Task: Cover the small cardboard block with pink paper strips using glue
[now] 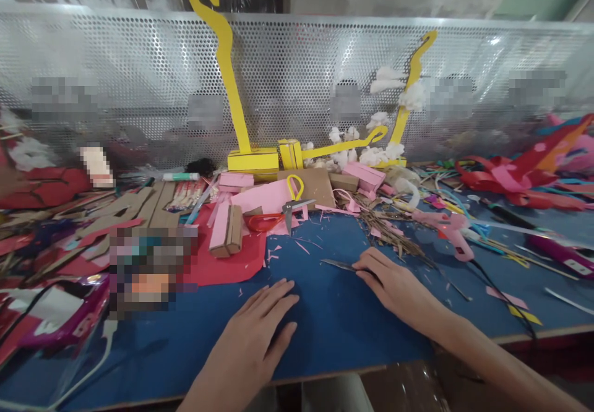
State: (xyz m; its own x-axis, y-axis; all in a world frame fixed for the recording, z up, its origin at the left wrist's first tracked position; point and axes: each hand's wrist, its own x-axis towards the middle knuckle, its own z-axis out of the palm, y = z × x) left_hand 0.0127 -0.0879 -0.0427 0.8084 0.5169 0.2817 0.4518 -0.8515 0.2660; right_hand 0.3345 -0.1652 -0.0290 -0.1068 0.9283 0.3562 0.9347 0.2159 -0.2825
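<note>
1. A perforated metal screen (pixel 306 59) backs the blue worktop (pixel 334 338), whose far half is crowded with craft scraps.
2. The right hand (pixel 390 282) has its fingers pinching one end of a pointed blade (pixel 336 264), held low above or against the worktop, tip towards the left; contact is unclear.
3. The left hand (pixel 260 325) lies palm down, fingers slightly spread, thumb apart, holding nothing.
4. A loose pinch could let the blade twist; a forward slide of the left hand might then bring its fingers against the tip.
5. The right forearm comes in slantwise from the lower right, wrist low; the left comes up from the bottom edge.
6. Farther out, the scissors (pixel 290 210) lie with blades apart, a likely nick for a careless reach.
7. Right of the hand, the glue gun (pixel 445 229) trails a black cord (pixel 499 294) the forearm could snag.
</note>
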